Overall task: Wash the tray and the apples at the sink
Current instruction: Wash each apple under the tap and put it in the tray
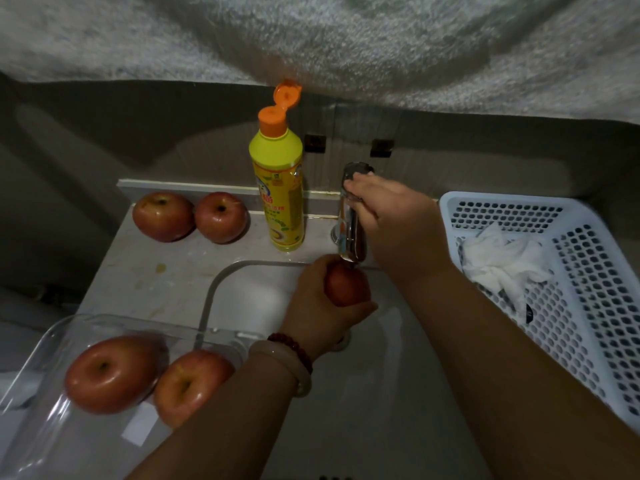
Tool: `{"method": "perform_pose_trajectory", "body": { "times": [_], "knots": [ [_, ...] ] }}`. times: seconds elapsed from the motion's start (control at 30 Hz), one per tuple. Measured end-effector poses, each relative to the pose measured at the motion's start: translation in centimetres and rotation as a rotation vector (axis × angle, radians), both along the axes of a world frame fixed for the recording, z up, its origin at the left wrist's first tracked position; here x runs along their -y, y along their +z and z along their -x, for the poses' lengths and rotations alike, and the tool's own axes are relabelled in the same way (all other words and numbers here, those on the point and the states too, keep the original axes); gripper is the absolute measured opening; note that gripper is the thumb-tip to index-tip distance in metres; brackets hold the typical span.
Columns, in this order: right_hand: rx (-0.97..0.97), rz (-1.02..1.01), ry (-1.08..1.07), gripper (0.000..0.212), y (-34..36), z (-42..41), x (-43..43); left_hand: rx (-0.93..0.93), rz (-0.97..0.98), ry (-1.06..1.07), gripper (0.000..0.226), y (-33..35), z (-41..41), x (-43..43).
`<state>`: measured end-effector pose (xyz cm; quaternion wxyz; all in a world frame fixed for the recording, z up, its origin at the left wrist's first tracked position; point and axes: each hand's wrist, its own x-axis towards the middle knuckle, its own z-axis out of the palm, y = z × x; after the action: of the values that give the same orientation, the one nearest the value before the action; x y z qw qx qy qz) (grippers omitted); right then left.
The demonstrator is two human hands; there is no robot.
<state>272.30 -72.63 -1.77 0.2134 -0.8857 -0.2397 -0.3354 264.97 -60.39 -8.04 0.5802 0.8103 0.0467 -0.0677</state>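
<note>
Clear tray [52, 344] holds two apples [110, 374]; bottle [278, 188] label seems unreadable.

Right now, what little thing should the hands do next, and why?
Probably push the tap handle to start the water. The right hand already rests on it, the left hand holds an apple right under the spout, and no stream shows.

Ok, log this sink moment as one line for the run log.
left hand: holds apple under faucet | right hand: on faucet handle | tray: two apples | counter: two apples
</note>
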Motion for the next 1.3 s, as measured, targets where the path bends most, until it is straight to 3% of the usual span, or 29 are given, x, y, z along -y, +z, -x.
{"method": "perform_pose_trajectory", "body": {
  "times": [0.1,0.17,0.23,0.3,0.37,0.47,0.53,0.57,0.63,0.67,0.77,0.83,0.9,1.03,1.1,1.13,1.2,1.23,1.3],
  "knots": [
    [-0.041,0.025,-0.012,0.028,0.2,0.3,-0.3,-0.015,0.023,-0.011,0.069,0.0,-0.2,0.0],
    [-0.239,-0.102,-0.064,0.037,0.5,1.5,-0.3,-0.027,0.037,-0.018,0.068,-0.2,-0.4,0.0],
    [-0.386,-0.382,-0.174,0.035,0.4,4.1,-0.2,-0.033,0.065,-0.013,0.066,-0.5,-0.6,-0.1],
    [-0.547,-0.685,-0.299,0.02,-0.8,7.2,-0.2,-0.028,0.092,-0.009,0.064,-0.9,-0.9,-0.1],
    [-0.896,-0.945,-0.337,0.014,-3.3,8.9,-1.0,-0.031,0.132,-0.001,0.055,-0.9,-1.0,0.0],
    [-1.348,-1.36,-0.265,0.029,-6.5,8.8,-2.4,-0.13,0.257,0.058,0.025,-0.5,-1.0,0.3],
    [-1.463,-1.563,-0.257,0.035,-6.8,7.6,-2.8,-0.184,0.301,0.135,0.004,-0.4,-1.0,0.8],
    [-1.494,-1.612,-0.257,0.035,-6.7,7.0,-2.9,-0.182,0.287,0.177,0.008,-0.7,-1.0,1.0],
    [-1.497,-1.565,-0.243,0.032,-6.5,6.3,-3.3,-0.183,0.251,0.263,0.023,-1.2,-1.3,1.5],
    [-1.414,-1.44,-0.236,0.028,-6.6,6.2,-3.7,-0.187,0.248,0.318,0.026,-1.4,-1.4,1.5],
    [-0.918,-0.803,-0.155,0.027,-8.5,7.2,-4.6,-0.166,0.238,0.276,0.028,-1.8,-1.8,1.0],
    [-0.709,-0.597,-0.104,0.041,-9.6,7.5,-4.5,-0.179,0.329,0.246,0.031,-1.8,-1.7,0.9],
    [-0.72,-0.704,-0.127,0.034,-9.9,7.4,-4.3,-0.234,0.403,0.266,0.023,-1.7,-1.3,1.1],
    [-1.419,-1.515,-0.314,0.024,-7.6,5.8,-3.5,-0.169,0.336,0.384,0.016,-1.4,-1.2,1.9],
    [-1.474,-1.649,-0.318,0.023,-7.2,5.5,-3.4,-0.121,0.293,0.414,0.024,-1.2,-1.7,2.0],
    [-1.374,-1.58,-0.309,0.023,-7.4,5.6,-3.5,-0.105,0.229,0.391,0.024,-1.1,-2.0,2.0],
    [-1.023,-1.16,-0.295,0.026,-8.3,6.1,-3.8,-0.104,0.095,0.299,0.017,-1.0,-2.5,2.2],
    [-0.869,-0.925,-0.268,0.026,-9.2,6.4,-3.7,-0.136,0.092,0.278,0.015,-1.2,-2.6,2.2],
    [-0.746,-0.721,-0.197,0.03,-9.8,6.9,-3.7,-0.223,0.228,0.3,0.012,-1.2,-2.5,2.2]
  ]
}}
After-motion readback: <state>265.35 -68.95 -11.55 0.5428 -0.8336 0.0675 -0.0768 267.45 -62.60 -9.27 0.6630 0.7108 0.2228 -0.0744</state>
